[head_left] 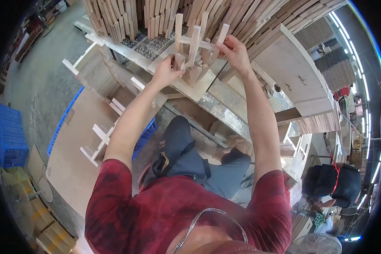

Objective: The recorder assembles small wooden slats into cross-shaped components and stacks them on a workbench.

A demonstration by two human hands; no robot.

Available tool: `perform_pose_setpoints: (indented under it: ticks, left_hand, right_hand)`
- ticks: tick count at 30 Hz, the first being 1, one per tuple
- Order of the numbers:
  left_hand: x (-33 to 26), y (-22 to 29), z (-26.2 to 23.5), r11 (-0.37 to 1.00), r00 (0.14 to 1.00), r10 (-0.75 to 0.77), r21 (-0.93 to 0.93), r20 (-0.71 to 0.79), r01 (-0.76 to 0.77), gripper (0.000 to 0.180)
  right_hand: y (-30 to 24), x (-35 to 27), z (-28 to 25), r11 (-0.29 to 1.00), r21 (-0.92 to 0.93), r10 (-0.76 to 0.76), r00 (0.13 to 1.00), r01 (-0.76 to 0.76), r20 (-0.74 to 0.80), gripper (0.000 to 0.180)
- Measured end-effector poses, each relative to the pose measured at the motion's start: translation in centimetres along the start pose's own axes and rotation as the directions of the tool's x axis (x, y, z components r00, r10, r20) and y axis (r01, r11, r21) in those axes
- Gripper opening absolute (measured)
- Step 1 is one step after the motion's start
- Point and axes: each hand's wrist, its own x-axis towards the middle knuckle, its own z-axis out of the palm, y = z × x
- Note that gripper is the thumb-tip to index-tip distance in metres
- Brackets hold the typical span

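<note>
Wooden frame [194, 46]: part-built, gripped by left hand [165, 74] and right hand [235, 53]; loose slats [114, 17] stacked behind; finished frames [99, 142] on board

A woodworking workshop: stacked wooden slats [156, 17], a workbench [224, 106], blue crates [10, 135], concrete floor [42, 80]
</note>
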Motion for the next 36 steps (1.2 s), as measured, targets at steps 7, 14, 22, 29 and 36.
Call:
perform_pose_setpoints:
  ticks: [7,14,22,29,36]
  left_hand:
    - [0.4,0.4,-1.3,1.0,0.999,-0.016,-0.017,0.031,0.016,0.07]
    - [0.2,-0.1,-2.0,1.0,0.997,-0.01,-0.026,0.081,0.012,0.081]
    - [-2.1,1.4,-0.5,0.991,0.992,0.124,0.054,0.025,-0.125,0.109]
    - [-0.8,1.3,3.5,0.997,0.983,-0.015,0.068,-0.184,0.028,0.09]
    - [-0.3,-2.6,5.5,0.962,0.94,-0.006,-0.257,-0.341,-0.087,0.074]
  right_hand:
    - [0.6,1.4,0.1,0.998,-0.058,-0.014,0.999,0.016,0.03,0.022]
    - [4.2,-1.5,1.7,0.962,-0.184,0.216,0.974,-0.201,0.066,0.028]
    - [2.4,-2.6,3.4,0.931,-0.295,0.224,0.975,-0.216,-0.007,0.052]
    - [4.9,-2.6,4.2,0.884,-0.375,0.178,0.943,-0.279,-0.283,0.06]
    - [2.5,-5.0,7.2,0.95,-0.274,0.109,0.982,-0.149,-0.155,0.07]
